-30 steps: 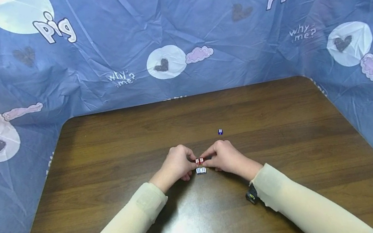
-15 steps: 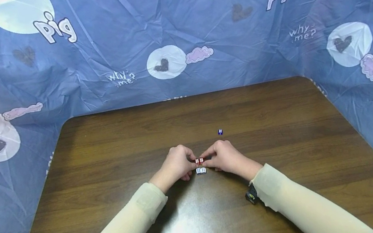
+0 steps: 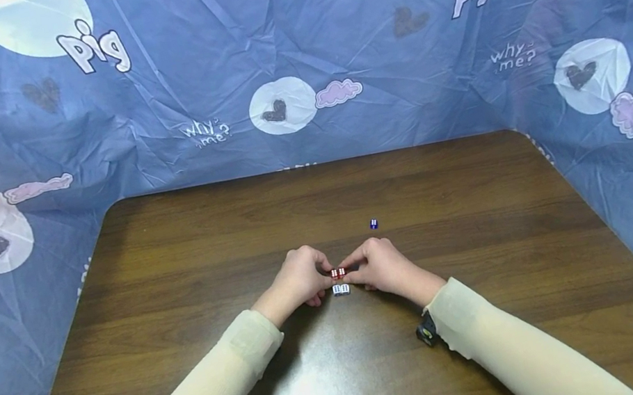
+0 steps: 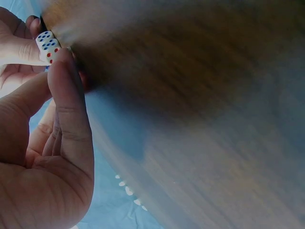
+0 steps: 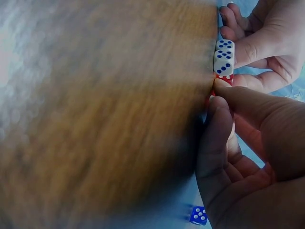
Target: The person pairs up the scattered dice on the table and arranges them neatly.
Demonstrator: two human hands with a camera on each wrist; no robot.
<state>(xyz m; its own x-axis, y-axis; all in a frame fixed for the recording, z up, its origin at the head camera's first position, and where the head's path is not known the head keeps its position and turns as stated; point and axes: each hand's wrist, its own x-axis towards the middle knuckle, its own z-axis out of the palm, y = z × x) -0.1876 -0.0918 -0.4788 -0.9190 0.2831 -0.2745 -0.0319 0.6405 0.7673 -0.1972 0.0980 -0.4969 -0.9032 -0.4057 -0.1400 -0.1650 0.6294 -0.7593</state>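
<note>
Two red dice stand side by side on the wooden table. From the left, my left hand pinches the left red die with thumb and finger. At the other end, my right hand pinches the right red die the same way. Just nearer to me sits a pair of white dice, side by side; the right wrist view shows these white dice with blue pips, close against the red. Fingers largely cover the red dice in both wrist views.
A lone blue die lies farther back, beyond my right hand; the right wrist view catches this blue die at its bottom edge. Blue printed cloth hangs around the back and sides of the table.
</note>
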